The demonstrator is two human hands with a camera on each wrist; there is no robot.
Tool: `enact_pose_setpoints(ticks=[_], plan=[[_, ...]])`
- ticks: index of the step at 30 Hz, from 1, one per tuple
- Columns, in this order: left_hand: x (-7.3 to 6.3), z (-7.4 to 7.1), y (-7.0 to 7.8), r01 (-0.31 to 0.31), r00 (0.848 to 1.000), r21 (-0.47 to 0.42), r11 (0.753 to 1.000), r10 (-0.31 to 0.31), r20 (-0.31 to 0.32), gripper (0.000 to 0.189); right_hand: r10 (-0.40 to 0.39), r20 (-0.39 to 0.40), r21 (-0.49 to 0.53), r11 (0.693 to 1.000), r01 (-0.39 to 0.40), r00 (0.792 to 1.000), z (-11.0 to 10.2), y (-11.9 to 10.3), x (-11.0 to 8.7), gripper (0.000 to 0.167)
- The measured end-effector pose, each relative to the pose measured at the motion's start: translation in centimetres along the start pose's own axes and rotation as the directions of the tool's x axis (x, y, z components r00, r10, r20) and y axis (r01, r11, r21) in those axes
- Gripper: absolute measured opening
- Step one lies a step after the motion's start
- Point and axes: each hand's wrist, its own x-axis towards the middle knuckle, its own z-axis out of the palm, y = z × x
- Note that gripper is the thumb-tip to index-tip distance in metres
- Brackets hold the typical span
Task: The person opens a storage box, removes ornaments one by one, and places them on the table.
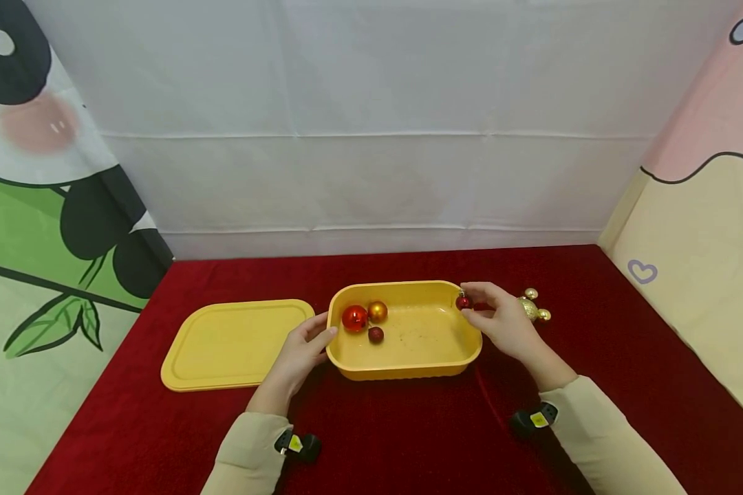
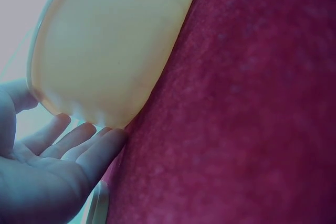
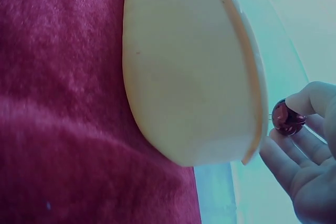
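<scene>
The person wears long sleeves of pale beige colour. The left sleeve and the right sleeve look plain, with some soft folds in the cloth. Near the end of the left one sits a small black device, of rounded blocky shape, which carries a yellow label. A similar black unit, also with a yellow sticker, is on the right one
</scene>
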Motion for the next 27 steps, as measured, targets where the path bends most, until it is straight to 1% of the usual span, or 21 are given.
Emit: enact_pose_setpoints(ticks=[9, 15, 22, 27], plan=[[0.0, 0.0, 0.0, -0.001, 1.000, -0.004, 1.000, 0.001, 0.002, 0.048, 0.020, -0.044, -0.047, 0.999, -0.022, 0.999, -1.0, 0.3, -0.6, 0.037], [0.1, 0.0, -0.1, 0.003, 1.000, -0.003, 1.000, -0.003, 0.002, 0.048, 0.032, -0.043, -0.045, 0.998, -0.034, 0.999, -1.7, 0.8, -0.8, 0.037], [0.2, 0.0, -0.1, 0.001, 1.000, 0.005, 1.000, -0.001, -0.004, 0.049, 0.034, -0.058, -0.098, 0.994, -0.040, 0.998, -2.5, 1.4, -1.3, 0.035], [0.1, 0.0, -0.1, 0.001, 1.000, 0.006, 1.000, -0.001, -0.003, 0.049, 0.035, -0.078, -0.119, 0.992, -0.044, 0.996, -2.9, 1.6, -1.6, 0.034]])
